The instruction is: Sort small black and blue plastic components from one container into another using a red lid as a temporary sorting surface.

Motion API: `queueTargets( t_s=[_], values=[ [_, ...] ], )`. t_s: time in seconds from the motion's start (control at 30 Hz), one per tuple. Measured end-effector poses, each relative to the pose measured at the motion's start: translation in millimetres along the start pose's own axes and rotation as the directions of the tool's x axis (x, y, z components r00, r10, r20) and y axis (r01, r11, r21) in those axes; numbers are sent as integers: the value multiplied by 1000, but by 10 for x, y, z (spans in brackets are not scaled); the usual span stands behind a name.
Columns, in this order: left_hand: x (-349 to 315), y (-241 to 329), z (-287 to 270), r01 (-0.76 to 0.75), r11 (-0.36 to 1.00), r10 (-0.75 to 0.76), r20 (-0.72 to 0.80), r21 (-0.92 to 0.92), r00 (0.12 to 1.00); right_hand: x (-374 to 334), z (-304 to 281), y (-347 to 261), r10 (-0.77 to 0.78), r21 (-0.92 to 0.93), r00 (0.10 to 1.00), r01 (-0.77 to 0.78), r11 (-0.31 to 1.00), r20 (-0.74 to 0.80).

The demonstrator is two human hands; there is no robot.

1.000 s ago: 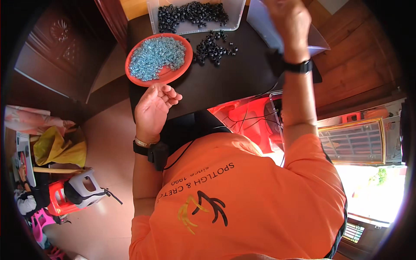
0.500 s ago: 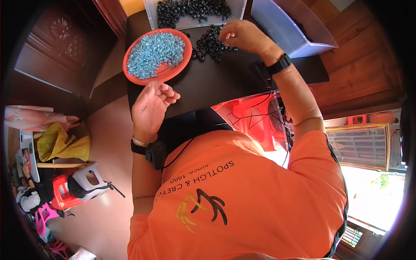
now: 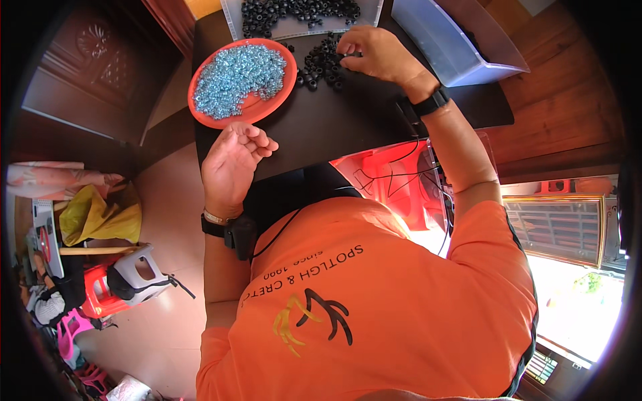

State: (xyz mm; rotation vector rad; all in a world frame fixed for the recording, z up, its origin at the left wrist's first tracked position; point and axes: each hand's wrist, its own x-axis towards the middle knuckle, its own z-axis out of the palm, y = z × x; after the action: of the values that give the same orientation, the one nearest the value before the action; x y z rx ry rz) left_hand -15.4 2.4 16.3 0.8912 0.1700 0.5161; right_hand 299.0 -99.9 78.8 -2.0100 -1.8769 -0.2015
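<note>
Black rounded plastic-looking beads (image 3: pixel 319 67): nine o'clock from my nearer right hand (image 3: pixel 380 57).
Half-curled, contents unclear; left hand (image 3: pixel 231 160) loosely open, empty.

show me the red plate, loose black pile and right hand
Red plate (image 3: pixel 257 109), head view, bare inner surface
Loose black pile (image 3: pixel 326 65), head view, its middle
Right hand (image 3: pixel 384 56), head view, middle of the hand

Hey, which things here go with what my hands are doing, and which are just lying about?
Likely part of the work:
- loose black beads, at your right hand
- red plate of blue beads, by your left hand
- clear box with more black beads
- translucent bin

Apparently just lying about:
- yellow cloth
- red stool
- grey stool
</note>
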Motion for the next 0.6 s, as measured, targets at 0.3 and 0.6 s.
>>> queueTargets(
  t_s=[0.3,0.6],
  values=[
    [31,-19,-12,-31,999,32,31,-28,999,156,8,-1046,-192,699,981,149,699,-17],
    [45,-78,-17,-83,978,87,15,-190,996,201,332,-1471,-352,417,918,397,817,-185]
  ],
)
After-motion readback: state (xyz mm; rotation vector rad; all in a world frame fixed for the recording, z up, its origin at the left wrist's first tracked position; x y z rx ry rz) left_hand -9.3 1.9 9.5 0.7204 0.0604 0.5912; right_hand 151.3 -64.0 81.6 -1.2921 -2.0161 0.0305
